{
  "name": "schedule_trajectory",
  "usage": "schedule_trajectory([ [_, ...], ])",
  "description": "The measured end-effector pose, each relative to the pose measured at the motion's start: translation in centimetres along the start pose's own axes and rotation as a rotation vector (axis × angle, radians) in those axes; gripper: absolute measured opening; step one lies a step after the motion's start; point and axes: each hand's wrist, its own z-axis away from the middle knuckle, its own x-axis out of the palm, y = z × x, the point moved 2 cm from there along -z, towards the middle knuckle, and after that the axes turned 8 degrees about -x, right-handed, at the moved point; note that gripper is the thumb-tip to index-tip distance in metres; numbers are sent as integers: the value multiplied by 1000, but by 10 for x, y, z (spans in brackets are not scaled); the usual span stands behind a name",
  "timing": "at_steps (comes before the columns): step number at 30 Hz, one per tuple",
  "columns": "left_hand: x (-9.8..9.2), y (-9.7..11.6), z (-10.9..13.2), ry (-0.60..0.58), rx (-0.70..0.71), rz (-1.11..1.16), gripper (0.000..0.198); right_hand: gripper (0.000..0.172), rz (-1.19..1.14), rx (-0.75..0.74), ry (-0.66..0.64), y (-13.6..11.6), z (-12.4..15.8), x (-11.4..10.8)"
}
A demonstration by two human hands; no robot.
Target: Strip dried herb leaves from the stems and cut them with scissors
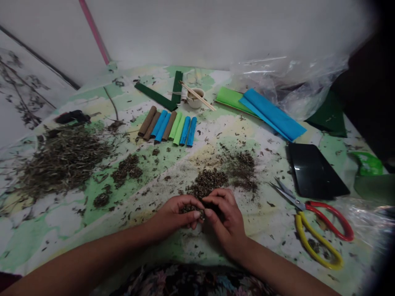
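My left hand (pixel 180 213) is curled around a small clump of crumbled dried leaves (pixel 194 211). Close against it, my right hand (pixel 226 222) has its thumb and fingers pinched at the edge of that clump; whatever sits inside its fingers is hidden. Just beyond both hands lies a dark pile of crumbled dried leaf (pixel 210 181), with finer crumbs (pixel 243 168) spread to its right. Farther back, a row of brown, blue and green paper rolls (pixel 168 126) lies side by side.
Dried stems (pixel 64 160) are heaped at left. Scissors (pixel 304 205) with red and yellow handles lie at right beside a black phone-like slab (pixel 317 170). Behind are folded blue paper (pixel 273 115), green paper (pixel 230 100), a small cup (pixel 195 100) with chopsticks across it, and clear plastic (pixel 293 82).
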Motion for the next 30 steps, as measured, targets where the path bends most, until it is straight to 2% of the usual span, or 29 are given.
schedule_trajectory([
  [8,-1,-2,-4,22,-10,71,24,28,-13,-80,-13,1,-1,3],
  [14,1,1,-3,-11,-17,108,22,21,-14,-89,30,0,-1,2],
  [20,1,3,-1,-18,-56,88,26,12,-17,-37,14,-1,-1,2],
  [30,0,1,-2,-16,-42,109,22,10,-29,-16,28,0,-1,1],
])
